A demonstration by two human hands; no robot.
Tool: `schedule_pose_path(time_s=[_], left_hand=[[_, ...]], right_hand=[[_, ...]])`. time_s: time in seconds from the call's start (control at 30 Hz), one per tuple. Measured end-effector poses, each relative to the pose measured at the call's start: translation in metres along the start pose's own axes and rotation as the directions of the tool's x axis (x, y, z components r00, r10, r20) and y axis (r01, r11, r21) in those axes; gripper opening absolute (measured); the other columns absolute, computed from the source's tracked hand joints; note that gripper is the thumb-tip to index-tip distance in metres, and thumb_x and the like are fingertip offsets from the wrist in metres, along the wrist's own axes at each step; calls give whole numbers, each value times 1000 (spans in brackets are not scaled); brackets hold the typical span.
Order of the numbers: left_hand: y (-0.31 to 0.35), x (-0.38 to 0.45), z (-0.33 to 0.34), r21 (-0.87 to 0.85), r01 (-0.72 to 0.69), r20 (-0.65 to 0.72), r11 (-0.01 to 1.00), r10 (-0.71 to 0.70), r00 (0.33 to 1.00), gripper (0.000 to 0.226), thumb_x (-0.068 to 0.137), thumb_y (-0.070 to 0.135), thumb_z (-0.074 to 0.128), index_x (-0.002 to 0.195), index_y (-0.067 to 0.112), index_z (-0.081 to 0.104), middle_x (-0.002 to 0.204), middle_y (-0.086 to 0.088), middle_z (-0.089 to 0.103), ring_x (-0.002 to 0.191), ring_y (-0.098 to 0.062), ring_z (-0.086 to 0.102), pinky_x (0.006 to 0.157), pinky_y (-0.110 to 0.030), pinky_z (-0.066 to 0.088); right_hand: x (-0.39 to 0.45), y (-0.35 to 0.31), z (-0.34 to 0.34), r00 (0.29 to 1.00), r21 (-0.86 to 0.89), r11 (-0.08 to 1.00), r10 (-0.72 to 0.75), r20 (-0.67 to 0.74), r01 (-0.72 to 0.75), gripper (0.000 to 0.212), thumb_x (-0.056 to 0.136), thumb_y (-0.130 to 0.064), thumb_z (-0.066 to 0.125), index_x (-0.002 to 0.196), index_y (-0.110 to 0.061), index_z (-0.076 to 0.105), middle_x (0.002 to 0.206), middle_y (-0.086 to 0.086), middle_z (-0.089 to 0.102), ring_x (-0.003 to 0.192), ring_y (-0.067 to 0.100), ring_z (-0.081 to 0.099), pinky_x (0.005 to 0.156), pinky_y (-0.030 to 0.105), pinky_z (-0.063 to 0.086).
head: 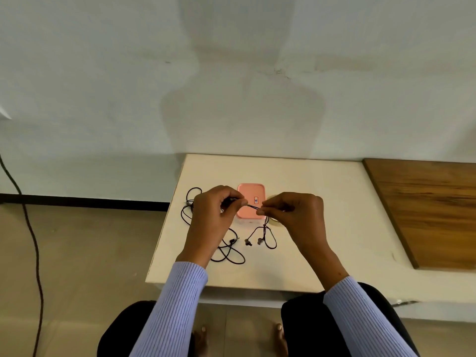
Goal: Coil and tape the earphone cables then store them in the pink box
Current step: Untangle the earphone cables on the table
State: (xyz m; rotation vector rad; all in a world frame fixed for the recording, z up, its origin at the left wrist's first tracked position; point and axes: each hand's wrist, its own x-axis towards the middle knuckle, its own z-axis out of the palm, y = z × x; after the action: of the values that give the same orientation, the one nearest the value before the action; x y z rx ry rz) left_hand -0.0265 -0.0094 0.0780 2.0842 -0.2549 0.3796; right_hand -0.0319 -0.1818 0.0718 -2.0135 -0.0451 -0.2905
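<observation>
A pink box (251, 191) with a small label stands closed on the white table (322, 215). In front of it my left hand (213, 217) and my right hand (293, 215) each pinch a black earphone cable (253, 207), stretched short between their fingertips. From my right hand the cable hangs down in a loop, and its two earbuds (253, 242) rest on the table. More black cable (229, 253) lies in loose loops under and left of my left hand. A roll of tape (273, 221) peeks out behind my right hand, mostly hidden.
A brown wooden board (425, 210) covers the table's right part. The table's left edge is close to the cable loops. A dark cord (33, 243) runs down the floor at the left. My knees and feet are below the table's front edge.
</observation>
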Motion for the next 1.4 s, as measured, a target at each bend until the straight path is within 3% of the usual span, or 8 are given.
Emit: schedule_pose_path(time_s=[0.13,0.23,0.43,0.63,0.83,1.0,1.13,1.4], left_hand=[[-1,-2,-3,21,-39,-18,999,39,999,3,81,12,72,83,11,71,77,3,69,71,-6,64,66,-14,50],[1,-2,-1,0,-25,-30,1000,25,999,3,81,11,72,83,11,72,77,4,69,77,-5,63,66,-9,47],[-2,-1,1,-29,25,-61,999,-27,998,4,81,10,71,83,13,72,77,5,69,77,-3,64,68,-7,47],[-5,0,-1,-51,79,-93,996,-84,992,3,80,12,72,83,13,72,75,10,68,76,0,64,67,-6,46],[-9,-2,-1,-23,99,-100,995,-101,990,4,81,11,71,85,9,73,75,4,70,73,-4,64,63,-6,46],[-12,-1,-2,-50,131,-140,990,-137,981,2,81,11,72,82,12,72,73,9,68,72,-2,64,62,-5,45],[-14,0,-2,-41,145,-145,989,-149,978,1,81,12,72,82,12,72,73,10,68,73,-1,63,64,-5,45],[-19,0,-3,-36,159,-181,987,-163,970,1,82,13,71,82,14,72,75,5,70,72,-6,65,65,-8,47]], right_hand=[[-1,-1,2,999,-9,999,-47,9,47,11,70,-15,80,79,-15,74,73,-7,72,69,6,68,68,24,54],[1,0,4,988,-5,1000,-28,152,29,7,83,-10,69,86,-16,67,79,-9,68,70,6,65,61,23,54],[5,2,3,940,-59,996,-50,336,74,8,90,-21,60,96,-17,63,78,-10,61,66,-3,54,61,9,42],[6,14,-13,943,-124,992,50,328,-10,21,76,-34,74,77,-21,58,70,3,63,60,10,57,62,27,49],[6,24,-18,905,-286,955,194,378,-85,36,91,-43,53,75,-12,58,72,-8,71,75,19,64,73,44,52],[5,20,-16,916,-206,972,180,359,-110,26,87,-25,65,79,-4,50,72,-4,70,67,0,65,60,12,47],[6,24,-15,935,-115,974,221,277,-196,20,90,-17,59,76,-15,45,76,1,72,76,15,69,64,29,52],[8,20,-15,941,-121,969,238,242,-214,35,95,-35,49,79,-5,60,68,-2,69,61,15,58,65,29,48]])
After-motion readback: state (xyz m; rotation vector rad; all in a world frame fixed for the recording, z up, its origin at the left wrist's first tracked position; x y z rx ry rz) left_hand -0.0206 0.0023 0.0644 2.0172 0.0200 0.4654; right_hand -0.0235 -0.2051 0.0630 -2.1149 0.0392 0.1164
